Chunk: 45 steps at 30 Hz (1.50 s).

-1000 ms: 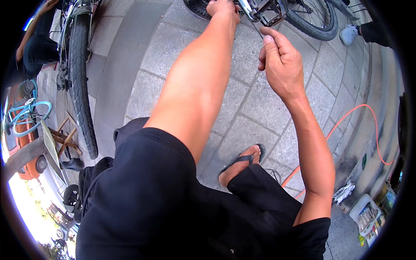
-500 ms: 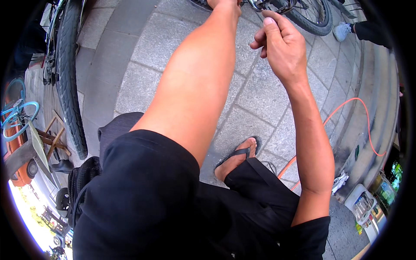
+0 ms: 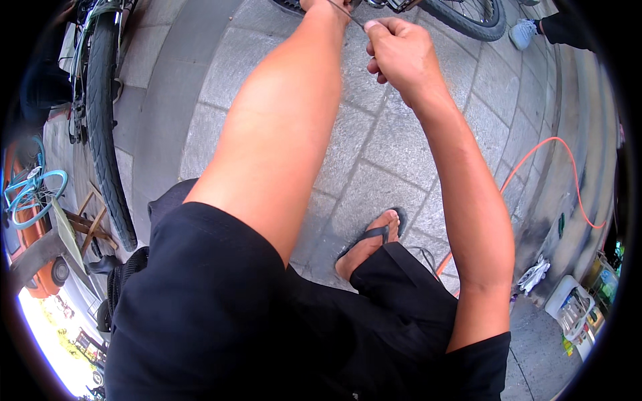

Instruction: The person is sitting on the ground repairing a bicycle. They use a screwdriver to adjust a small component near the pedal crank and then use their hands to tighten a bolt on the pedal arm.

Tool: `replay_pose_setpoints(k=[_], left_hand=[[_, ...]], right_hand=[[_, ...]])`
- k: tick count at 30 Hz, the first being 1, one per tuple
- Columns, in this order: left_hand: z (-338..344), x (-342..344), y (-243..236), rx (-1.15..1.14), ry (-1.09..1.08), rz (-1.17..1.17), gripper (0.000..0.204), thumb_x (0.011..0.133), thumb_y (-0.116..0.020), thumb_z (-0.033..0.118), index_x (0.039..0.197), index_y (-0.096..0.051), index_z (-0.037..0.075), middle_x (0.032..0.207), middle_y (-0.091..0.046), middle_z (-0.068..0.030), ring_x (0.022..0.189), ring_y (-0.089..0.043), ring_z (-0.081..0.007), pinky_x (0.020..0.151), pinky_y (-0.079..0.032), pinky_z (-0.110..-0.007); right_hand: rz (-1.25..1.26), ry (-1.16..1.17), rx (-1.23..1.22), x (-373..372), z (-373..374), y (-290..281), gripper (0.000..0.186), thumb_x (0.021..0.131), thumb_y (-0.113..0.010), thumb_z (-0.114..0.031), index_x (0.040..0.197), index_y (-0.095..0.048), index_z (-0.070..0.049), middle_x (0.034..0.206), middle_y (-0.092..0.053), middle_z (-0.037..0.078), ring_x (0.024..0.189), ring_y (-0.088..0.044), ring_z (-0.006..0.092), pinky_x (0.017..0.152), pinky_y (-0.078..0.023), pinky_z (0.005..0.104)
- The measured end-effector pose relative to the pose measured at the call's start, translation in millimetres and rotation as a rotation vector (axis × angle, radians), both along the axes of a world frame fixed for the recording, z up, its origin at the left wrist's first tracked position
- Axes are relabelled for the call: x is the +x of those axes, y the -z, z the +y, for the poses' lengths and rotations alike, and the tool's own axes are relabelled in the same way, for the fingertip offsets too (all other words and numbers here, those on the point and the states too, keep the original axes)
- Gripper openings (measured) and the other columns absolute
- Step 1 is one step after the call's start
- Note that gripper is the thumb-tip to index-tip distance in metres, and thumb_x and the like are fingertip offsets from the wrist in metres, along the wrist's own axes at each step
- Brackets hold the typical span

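My right hand is closed, with thumb and forefinger pinched on one end of a thin dark cable. The cable slants up and left across my left wrist and leaves the picture at the top. Only the lower part of my left hand shows at the upper edge; its fingers are cut off from sight, so I cannot tell what they hold. Beside both hands is a bicycle, with its metal parts at the top edge and its black-tyred wheel to the right.
Another bicycle's tyre stands on the left. A person's light shoe is at the upper right. An orange hose crosses the paving toward the step. A white bin and a crumpled white item lie lower right.
My right hand has moved a little left and up, and its loosely bent fingers have closed on the cable's end. The cable was not visible in it before. The whole view has shifted slightly.
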<state>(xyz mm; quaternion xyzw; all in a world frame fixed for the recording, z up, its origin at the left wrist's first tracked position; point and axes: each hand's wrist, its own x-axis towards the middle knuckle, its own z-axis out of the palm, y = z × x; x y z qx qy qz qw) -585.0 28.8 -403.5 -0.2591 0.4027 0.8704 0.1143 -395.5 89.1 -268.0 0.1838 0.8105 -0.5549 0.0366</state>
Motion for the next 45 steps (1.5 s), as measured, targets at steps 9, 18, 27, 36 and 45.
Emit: replay_pose_setpoints(k=[9,18,27,36,45], left_hand=[[-7,-15,28,0.145,0.287,0.202,0.022,0.107,-0.050,0.027,0.092,-0.062,0.016,0.065,-0.055,0.0020,0.044,-0.042,-0.0098,0.039,-0.036,-0.027],[-23,-41,45,0.221,0.501,0.293,0.020,0.102,-0.058,0.027,0.090,-0.070,0.016,0.071,-0.066,0.0010,0.051,-0.057,-0.0105,0.038,-0.038,-0.025],[-45,-62,58,0.259,0.510,0.223,0.027,0.103,-0.059,0.031,0.106,-0.073,0.008,0.094,-0.075,-0.0089,0.082,-0.074,-0.0243,0.069,-0.064,-0.039],[7,-6,9,0.116,0.203,0.082,0.031,0.104,-0.059,0.032,0.100,-0.074,0.006,0.091,-0.075,-0.0113,0.079,-0.074,-0.0292,0.066,-0.065,-0.046],[3,2,5,0.171,0.176,0.100,0.029,0.104,-0.058,0.033,0.100,-0.074,0.009,0.091,-0.075,-0.0080,0.078,-0.073,-0.0266,0.068,-0.064,-0.044]], right_hand=[[0.038,-0.083,0.116,-4,6,27,0.042,0.097,-0.064,-0.034,0.114,-0.071,0.004,0.067,-0.064,0.007,0.055,-0.060,0.0121,0.054,-0.051,0.0312],[0.152,-0.098,0.159,13,16,21,0.039,0.099,-0.054,-0.031,0.116,-0.070,0.001,0.109,-0.074,0.025,0.105,-0.071,0.0388,0.095,-0.054,0.0464],[0.209,-0.145,0.185,18,15,10,0.044,0.102,-0.049,-0.032,0.127,-0.063,0.002,0.112,-0.072,0.027,0.107,-0.069,0.0444,0.096,-0.054,0.0497],[0.119,-0.126,0.200,17,28,13,0.050,0.101,-0.048,-0.030,0.124,-0.058,0.013,0.110,-0.069,0.037,0.108,-0.069,0.0485,0.098,-0.053,0.0511],[0.212,-0.100,0.180,15,26,20,0.048,0.103,-0.046,-0.029,0.121,-0.059,0.014,0.104,-0.070,0.036,0.102,-0.071,0.0474,0.093,-0.056,0.0510]])
